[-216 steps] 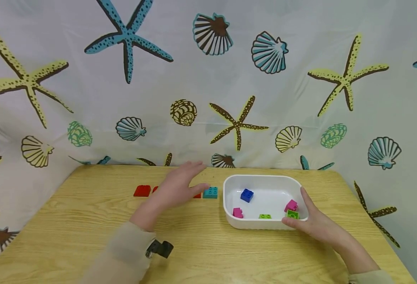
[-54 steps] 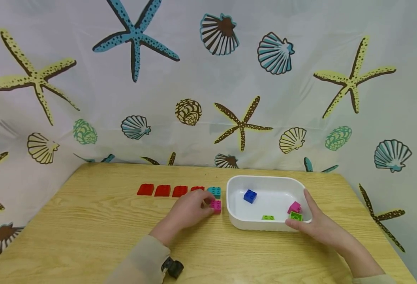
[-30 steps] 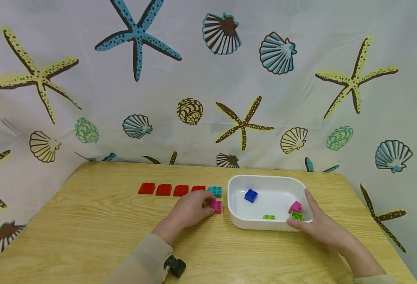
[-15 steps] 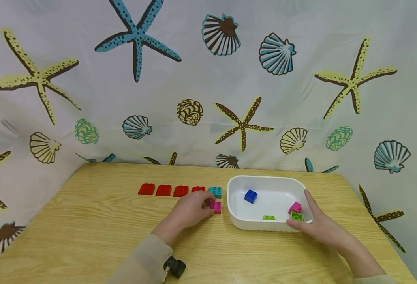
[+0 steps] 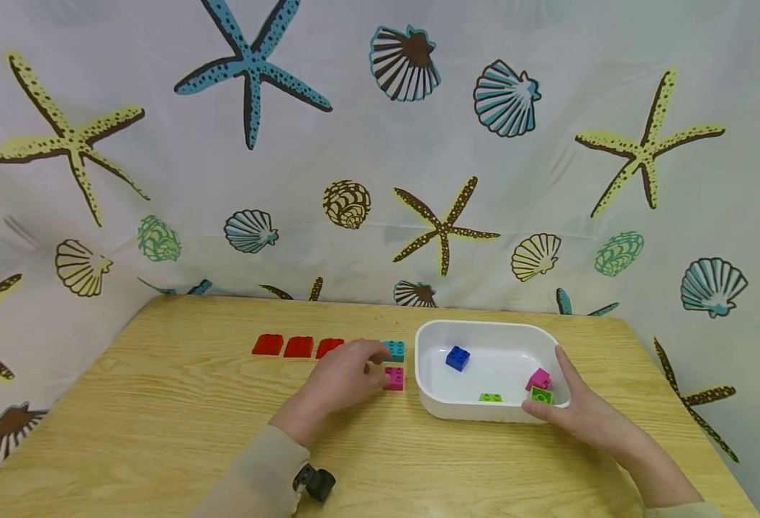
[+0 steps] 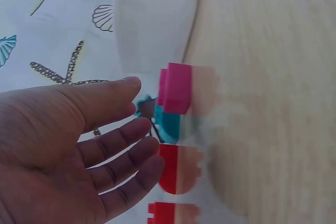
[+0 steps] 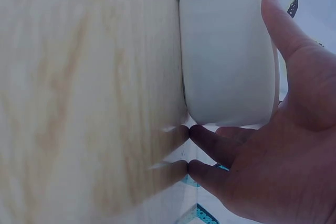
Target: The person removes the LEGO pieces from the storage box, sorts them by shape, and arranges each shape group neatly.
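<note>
My left hand (image 5: 344,378) is held just left of a pink toy brick (image 5: 395,378), its fingers loosely bent. In the left wrist view a gap shows between the fingertips and the pink brick (image 6: 178,88), which stands on the table. A teal brick (image 5: 396,350) sits right behind the pink one. Several red bricks with a rounded edge (image 5: 299,347) run in a row to the left, one mostly hidden by this hand. My right hand (image 5: 584,410) grips the right end of a white plastic tub (image 5: 477,411), thumb over its rim and fingers along the outside.
Inside the tub lie a blue brick (image 5: 458,357), a pink brick (image 5: 538,379), and two green bricks (image 5: 540,395), one partly hidden by the front wall. A cloth printed with starfish and shells (image 5: 354,129) hangs behind the wooden table (image 5: 179,403).
A pink brick came out of the tub's left front corner and now stands before the teal brick. My left hand has just let go of it, its fingers drawing back left. The right hand stays.
</note>
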Tool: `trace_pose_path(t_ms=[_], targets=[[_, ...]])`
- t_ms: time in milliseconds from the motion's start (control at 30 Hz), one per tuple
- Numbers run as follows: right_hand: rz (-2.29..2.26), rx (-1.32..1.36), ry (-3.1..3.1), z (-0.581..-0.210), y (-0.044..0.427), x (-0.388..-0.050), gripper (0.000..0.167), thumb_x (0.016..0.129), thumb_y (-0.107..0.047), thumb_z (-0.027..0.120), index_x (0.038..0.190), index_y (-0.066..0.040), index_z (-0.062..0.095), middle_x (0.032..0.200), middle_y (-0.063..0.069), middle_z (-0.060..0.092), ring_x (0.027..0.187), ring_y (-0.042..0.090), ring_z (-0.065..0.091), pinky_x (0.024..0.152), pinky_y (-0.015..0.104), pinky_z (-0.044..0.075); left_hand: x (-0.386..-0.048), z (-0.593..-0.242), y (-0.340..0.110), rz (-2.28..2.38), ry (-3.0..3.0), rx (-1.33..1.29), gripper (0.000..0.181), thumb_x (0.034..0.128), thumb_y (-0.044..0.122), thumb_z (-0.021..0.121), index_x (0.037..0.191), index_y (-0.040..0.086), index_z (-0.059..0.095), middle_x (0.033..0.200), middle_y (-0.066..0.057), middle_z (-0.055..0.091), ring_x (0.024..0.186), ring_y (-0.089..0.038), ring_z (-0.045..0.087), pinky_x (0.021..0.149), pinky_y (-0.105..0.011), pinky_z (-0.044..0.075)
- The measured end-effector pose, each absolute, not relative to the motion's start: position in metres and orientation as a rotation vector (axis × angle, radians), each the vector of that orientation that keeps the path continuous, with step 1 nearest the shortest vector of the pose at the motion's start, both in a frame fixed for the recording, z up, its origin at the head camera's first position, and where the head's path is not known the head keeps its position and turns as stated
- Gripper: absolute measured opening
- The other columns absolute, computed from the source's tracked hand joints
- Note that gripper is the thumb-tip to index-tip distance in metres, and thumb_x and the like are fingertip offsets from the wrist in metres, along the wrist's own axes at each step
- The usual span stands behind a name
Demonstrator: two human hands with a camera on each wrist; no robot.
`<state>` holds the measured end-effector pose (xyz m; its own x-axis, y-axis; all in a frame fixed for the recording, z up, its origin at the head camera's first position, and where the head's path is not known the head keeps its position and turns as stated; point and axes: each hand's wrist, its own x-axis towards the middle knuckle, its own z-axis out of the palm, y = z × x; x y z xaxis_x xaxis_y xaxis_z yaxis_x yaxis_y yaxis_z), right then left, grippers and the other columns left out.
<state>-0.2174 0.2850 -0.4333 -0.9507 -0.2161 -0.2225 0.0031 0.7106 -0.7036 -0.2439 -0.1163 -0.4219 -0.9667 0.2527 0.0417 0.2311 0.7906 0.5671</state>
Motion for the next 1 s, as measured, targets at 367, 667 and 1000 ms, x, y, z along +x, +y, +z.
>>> trace_pose_path(t_ms=[367,667,1000], targets=[[-1.108,-0.177,2.631,-0.426,0.284,-0.218,0.133,0.099,-0.057,0.079,0.173,-0.010,-0.021,0.177,0.039,-0.002,0.159,0.066,0.010,0.123,0.079,0.020,-0.250,-0.376,-0.117,0.951,3.062,0.439,0.047,0.1045,0.026,0.081,0.149,0.015,0.069,0.144,-0.007,0.070,0.133,-0.031,0.065,0.108,-0.052,0.057],[-1.101,-0.159,2.622,-0.427,0.285,-0.218,0.133,0.099,-0.057,0.079,0.173,-0.010,-0.021,0.177,0.039,-0.004,0.159,0.067,0.008,0.122,0.080,0.019,-0.255,-0.359,-0.092,0.908,3.112,0.691,0.060,0.1074,0.034,0.076,0.161,0.014,0.058,0.166,-0.009,0.054,0.156,-0.036,0.046,0.127,-0.061,0.036],[-1.108,-0.146,2.617,-0.431,0.284,-0.217,0.133,0.099,-0.057,0.079,0.174,-0.010,-0.020,0.177,0.039,-0.002,0.159,0.066,0.011,0.122,0.079,0.020,-0.252,-0.369,-0.048,0.786,3.097,0.740,0.067,0.1062,0.045,0.075,0.166,0.023,0.052,0.174,-0.004,0.043,0.166,-0.036,0.025,0.128,-0.078,0.009]])
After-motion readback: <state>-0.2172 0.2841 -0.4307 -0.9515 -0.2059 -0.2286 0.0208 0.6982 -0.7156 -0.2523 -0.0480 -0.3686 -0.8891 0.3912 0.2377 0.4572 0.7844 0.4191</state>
